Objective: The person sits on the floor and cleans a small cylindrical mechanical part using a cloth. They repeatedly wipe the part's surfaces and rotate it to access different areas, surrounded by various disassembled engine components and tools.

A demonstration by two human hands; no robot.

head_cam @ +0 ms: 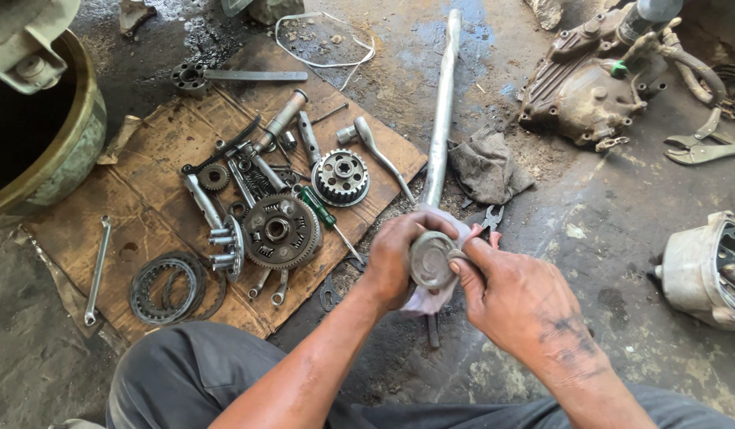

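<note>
Round metal part, a grey disc-shaped piece with a raised rim, sits between my two hands, its flat face turned up toward me. My left hand wraps it from the left, fingers curled over the top edge and clamped on it, with a pale cloth bunched underneath against the palm. My right hand comes in from the right, thumb and forefinger closed together and pressed on the part's right edge and face. So the piece lies just left of my right hand and is already in the grip of the left, which is the nearer of the two; its axis points up at my head, the disc lying roughly level.

Just beyond my hands a long steel pipe runs away from me across the concrete floor, its near end almost touching my left fingers. A dark rag lies beside it on the right, with pliers near it. To my left a sheet of cardboard carries a large toothed clutch gear, a smaller hub, a green-handled screwdriver, a stack of ring plates and several spanners. An engine casing stands well apart at the far right.
</note>
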